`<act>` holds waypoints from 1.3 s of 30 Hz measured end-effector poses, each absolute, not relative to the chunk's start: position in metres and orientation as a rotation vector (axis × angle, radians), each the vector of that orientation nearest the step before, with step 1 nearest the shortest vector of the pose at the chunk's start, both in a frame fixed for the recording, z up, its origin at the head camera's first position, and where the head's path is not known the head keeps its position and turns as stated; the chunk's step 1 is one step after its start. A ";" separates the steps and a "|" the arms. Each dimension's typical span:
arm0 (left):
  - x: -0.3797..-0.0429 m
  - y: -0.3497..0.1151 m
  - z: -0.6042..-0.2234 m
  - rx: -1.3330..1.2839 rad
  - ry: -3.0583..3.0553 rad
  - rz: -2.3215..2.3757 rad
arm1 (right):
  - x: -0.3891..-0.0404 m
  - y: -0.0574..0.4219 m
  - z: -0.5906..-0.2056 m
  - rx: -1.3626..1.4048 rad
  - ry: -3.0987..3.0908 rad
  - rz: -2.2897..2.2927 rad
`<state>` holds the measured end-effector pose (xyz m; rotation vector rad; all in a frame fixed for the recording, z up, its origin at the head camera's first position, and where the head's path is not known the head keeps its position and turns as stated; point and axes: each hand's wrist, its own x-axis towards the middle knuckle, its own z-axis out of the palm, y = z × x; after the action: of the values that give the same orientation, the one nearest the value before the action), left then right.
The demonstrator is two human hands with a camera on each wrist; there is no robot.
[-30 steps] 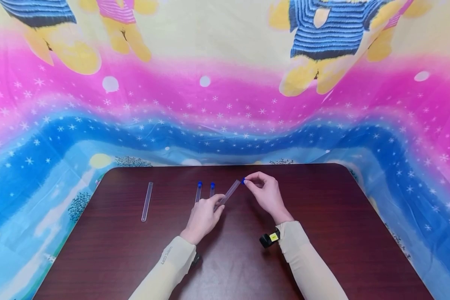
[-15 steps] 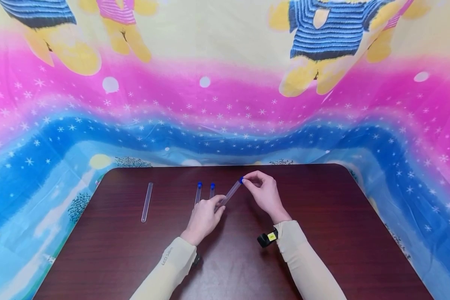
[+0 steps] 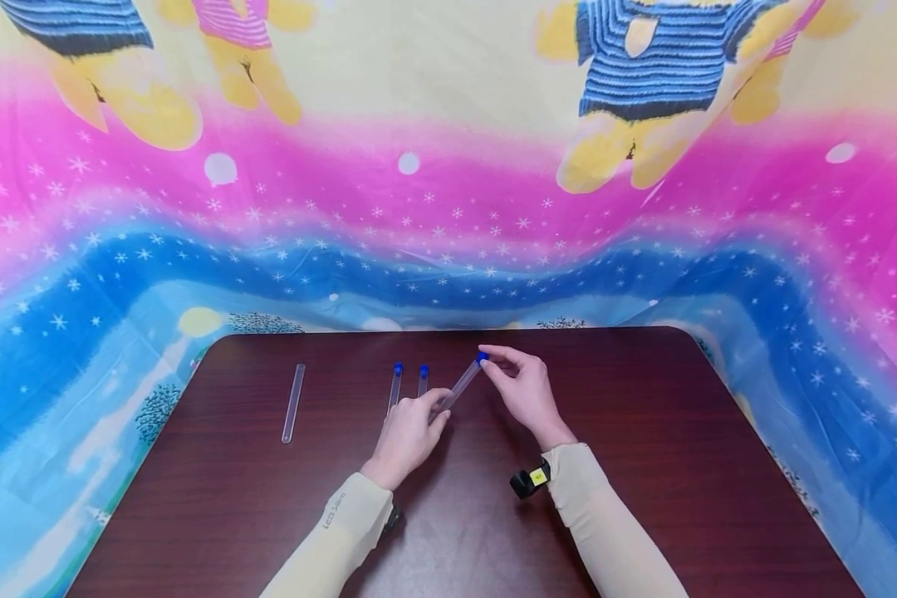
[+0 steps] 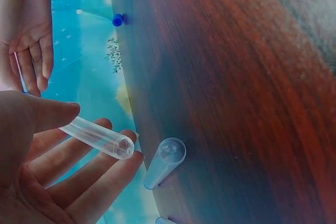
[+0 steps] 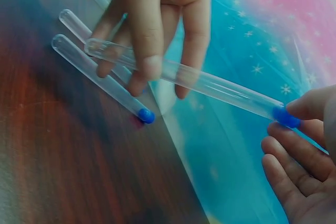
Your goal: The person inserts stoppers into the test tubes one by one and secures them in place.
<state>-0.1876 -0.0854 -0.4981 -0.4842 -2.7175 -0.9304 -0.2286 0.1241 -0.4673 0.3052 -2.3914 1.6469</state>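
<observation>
In the head view my left hand holds a clear test tube, tilted up to the right above the table. The left wrist view shows its rounded end past the thumb. At the tube's upper end, my right hand pinches a blue cap between thumb and finger; the cap sits on the tube's mouth. Beyond the left hand lie two test tubes with blue caps, a left one and a right one, their lower parts hidden by that hand.
An uncapped clear test tube lies farther left on the dark wooden table. Near the table's edge in the left wrist view is a loose blue cap. A patterned cloth hangs behind the table.
One second ago the blue cap was apart from the tube's mouth; my right hand has brought it left onto the tube and its index finger has straightened. My left hand stays nearly still.
</observation>
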 end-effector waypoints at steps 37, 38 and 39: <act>-0.189 -0.079 -0.492 -0.531 -2.676 -0.912 | -0.220 0.095 -0.480 0.333 -2.180 1.747; -0.189 -0.079 -0.492 -0.532 -2.673 -0.909 | -0.218 0.094 -0.476 0.330 -2.178 1.749; -0.188 -0.079 -0.492 -0.534 -2.668 -0.907 | -0.215 0.093 -0.471 0.327 -2.178 1.751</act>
<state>-0.1884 -0.0789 -0.4920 -0.5343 -2.6685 -0.9065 -0.2149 0.0931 -0.4713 0.3274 -2.1784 1.7513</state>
